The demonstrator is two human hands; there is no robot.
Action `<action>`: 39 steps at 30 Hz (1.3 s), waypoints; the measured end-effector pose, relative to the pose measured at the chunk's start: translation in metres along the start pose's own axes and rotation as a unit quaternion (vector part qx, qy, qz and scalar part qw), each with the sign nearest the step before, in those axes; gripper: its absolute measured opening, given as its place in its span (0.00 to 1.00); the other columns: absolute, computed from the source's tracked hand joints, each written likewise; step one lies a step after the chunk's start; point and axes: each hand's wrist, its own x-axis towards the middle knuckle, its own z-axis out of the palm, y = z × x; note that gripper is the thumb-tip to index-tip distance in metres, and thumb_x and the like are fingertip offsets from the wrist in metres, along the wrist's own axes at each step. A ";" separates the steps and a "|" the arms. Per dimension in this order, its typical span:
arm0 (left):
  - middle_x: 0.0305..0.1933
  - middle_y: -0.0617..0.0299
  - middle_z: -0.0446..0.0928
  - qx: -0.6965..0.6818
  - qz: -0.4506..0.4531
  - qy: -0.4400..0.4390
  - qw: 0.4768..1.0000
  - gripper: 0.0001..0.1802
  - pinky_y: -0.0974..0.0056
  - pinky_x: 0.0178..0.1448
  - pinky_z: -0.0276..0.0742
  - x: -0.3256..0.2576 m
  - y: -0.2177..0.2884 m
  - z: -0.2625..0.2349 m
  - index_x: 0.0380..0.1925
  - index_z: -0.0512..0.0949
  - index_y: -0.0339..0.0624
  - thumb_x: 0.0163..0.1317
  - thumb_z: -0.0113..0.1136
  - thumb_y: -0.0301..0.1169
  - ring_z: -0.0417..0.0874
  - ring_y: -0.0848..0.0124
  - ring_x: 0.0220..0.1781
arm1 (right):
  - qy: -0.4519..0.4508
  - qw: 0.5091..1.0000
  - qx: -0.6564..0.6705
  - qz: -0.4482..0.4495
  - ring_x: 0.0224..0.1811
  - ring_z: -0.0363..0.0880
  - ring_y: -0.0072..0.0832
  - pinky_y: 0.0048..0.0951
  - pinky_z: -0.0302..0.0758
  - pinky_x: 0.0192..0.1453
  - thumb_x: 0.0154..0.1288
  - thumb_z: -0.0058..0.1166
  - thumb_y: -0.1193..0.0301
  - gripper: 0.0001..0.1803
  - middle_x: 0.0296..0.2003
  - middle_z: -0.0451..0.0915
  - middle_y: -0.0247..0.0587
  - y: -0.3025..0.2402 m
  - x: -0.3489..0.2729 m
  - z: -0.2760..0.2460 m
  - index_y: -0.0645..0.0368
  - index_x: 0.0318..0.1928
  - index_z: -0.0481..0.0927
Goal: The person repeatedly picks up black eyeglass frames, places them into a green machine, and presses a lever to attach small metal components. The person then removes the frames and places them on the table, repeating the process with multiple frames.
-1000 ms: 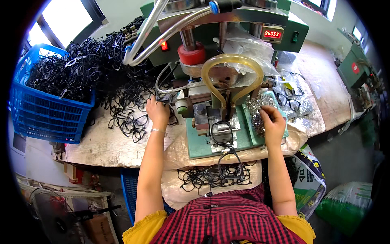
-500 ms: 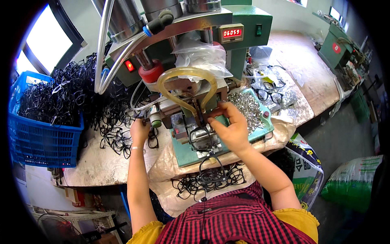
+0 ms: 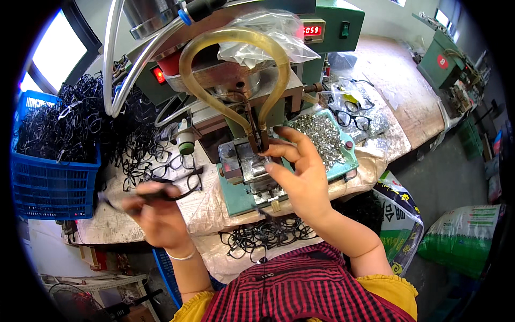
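Observation:
My left hand (image 3: 160, 221), blurred by motion, is raised over the left side of the table. It is closed on a black eyeglass frame (image 3: 189, 186), whose rim sticks out to the right of the fingers. My right hand (image 3: 303, 174) is at the green press, with thumb and forefinger apart beside the metal fixture (image 3: 256, 165). I make out nothing between these fingers. Just above the fixture, two dark prongs (image 3: 258, 140) point down below a looped yellowish tube (image 3: 193, 53).
Black frames fill a blue basket (image 3: 56, 185) and heap beside it. More frames (image 3: 268, 236) lie before the press. Small metal parts fill a turquoise tray (image 3: 351, 161) on the right. A green-capped knob (image 3: 186, 147) juts from the press's left side. Sacks (image 3: 456, 241) stand lower right.
The eyeglass frame at the fixture is gone from there. My left hand has left the knob's side and moved nearer me, now holding a frame. My right thumb and forefinger have spread; the view has shifted.

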 end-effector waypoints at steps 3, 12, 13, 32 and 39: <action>0.50 0.55 0.83 0.280 0.057 -0.272 0.919 0.10 0.50 0.56 0.81 -0.015 -0.007 0.022 0.41 0.82 0.49 0.59 0.60 0.29 0.84 0.59 0.48 | -0.065 0.994 -0.086 -0.009 0.60 0.79 0.34 0.35 0.70 0.67 0.62 0.59 0.76 0.25 0.51 0.84 0.47 -0.007 -0.001 -0.023 0.64 0.61 0.74; 0.50 0.60 0.84 0.390 0.130 -0.455 0.790 0.21 0.48 0.58 0.80 -0.004 -0.028 0.052 0.41 0.85 0.48 0.41 0.65 0.31 0.82 0.60 0.40 | 0.115 0.793 -0.578 -0.151 0.63 0.73 0.47 0.45 0.71 0.65 0.54 0.67 0.68 0.07 0.53 0.81 0.46 0.072 0.016 -0.128 0.53 0.34 0.87; 0.49 0.60 0.84 0.389 0.128 -0.452 0.793 0.21 0.48 0.58 0.80 -0.004 -0.028 0.051 0.41 0.85 0.48 0.41 0.65 0.31 0.82 0.60 0.40 | 0.124 0.795 -0.572 -0.160 0.62 0.74 0.46 0.44 0.72 0.63 0.54 0.67 0.68 0.06 0.52 0.82 0.44 0.073 0.021 -0.123 0.52 0.33 0.86; 0.44 0.58 0.83 0.691 0.008 0.018 0.722 0.03 0.58 0.59 0.71 -0.022 -0.016 -0.116 0.36 0.84 0.39 0.62 0.65 0.22 0.81 0.60 0.48 | 0.272 0.962 -0.026 -0.012 0.48 0.82 0.23 0.23 0.75 0.57 0.73 0.53 0.76 0.11 0.45 0.85 0.40 0.089 0.018 -0.126 0.65 0.51 0.83; 0.38 0.61 0.80 0.800 -0.017 -0.159 0.579 0.09 0.55 0.51 0.71 0.020 -0.103 -0.117 0.31 0.88 0.47 0.49 0.66 0.23 0.76 0.57 0.43 | 0.195 0.968 -0.153 -0.042 0.41 0.80 0.17 0.20 0.75 0.49 0.68 0.61 0.76 0.08 0.39 0.85 0.33 0.080 0.032 -0.099 0.63 0.46 0.85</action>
